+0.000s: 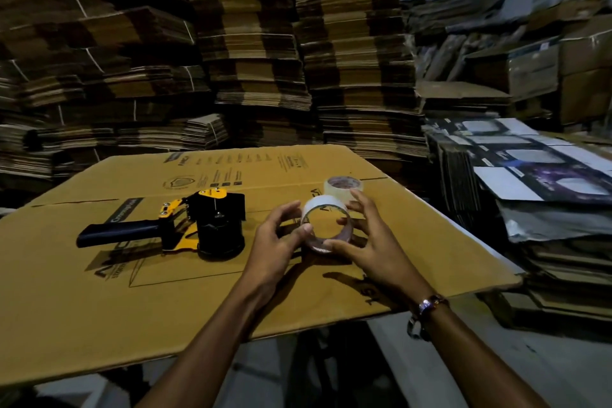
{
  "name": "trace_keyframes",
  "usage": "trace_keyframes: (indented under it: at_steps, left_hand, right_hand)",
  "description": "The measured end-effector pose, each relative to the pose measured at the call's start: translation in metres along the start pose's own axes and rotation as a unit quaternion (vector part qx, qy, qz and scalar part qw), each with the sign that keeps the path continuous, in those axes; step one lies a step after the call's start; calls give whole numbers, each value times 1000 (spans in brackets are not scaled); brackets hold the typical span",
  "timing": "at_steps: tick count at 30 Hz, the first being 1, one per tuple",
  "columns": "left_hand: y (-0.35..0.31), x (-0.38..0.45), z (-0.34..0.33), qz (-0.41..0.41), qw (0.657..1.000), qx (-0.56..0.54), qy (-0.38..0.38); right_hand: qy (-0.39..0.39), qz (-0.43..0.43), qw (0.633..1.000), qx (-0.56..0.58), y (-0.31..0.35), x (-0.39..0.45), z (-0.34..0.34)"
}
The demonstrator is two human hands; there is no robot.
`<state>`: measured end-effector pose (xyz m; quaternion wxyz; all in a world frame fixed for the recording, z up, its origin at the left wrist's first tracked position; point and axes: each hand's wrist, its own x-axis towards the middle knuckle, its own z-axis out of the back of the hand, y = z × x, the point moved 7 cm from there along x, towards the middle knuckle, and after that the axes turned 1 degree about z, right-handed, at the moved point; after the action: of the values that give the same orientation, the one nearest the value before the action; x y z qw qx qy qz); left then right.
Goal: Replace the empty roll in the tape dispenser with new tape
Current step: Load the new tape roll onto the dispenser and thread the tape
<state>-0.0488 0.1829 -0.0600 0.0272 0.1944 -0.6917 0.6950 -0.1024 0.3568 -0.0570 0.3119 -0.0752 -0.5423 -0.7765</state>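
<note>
Tape roll sits raised between both hands over the flattened cardboard sheet, left hand and right hand pinching its rim with curled fingers. Dispenser lies just left; a second roll rests behind.

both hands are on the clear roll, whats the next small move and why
Probably carry the roll, which the left hand and right hand hold, left to the tape dispenser. It lies on its side on the cardboard sheet, black hub showing bare. A second roll sits behind.

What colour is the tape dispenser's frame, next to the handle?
Yellow-orange, on the tape dispenser; handle and roll hub are black. Head view shows it.
</note>
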Motion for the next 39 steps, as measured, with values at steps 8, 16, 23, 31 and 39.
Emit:
trace_keyframes:
  at_steps: [8, 16, 23, 31, 39]
  left_hand:
    - [0, -1, 3, -11, 999, -16, -32]
    - [6, 0, -3, 9, 1000, 5, 1]
    - [14, 8, -10, -35, 989, 141, 42]
    - [12, 3, -1, 50, 999, 14, -9]
    - [15, 6, -12, 1, 988, 153, 23]
  right_hand:
    - [-29, -95, 975, 200, -16, 0, 7]
    - [-49, -129, 960, 245, -19, 0, 6]
    - [-59, -116, 961, 244, -17, 0, 10]
    - [-78, -98, 975, 183, -16, -2, 15]
    - [-45, -54, 997, 23, -17, 1, 15]
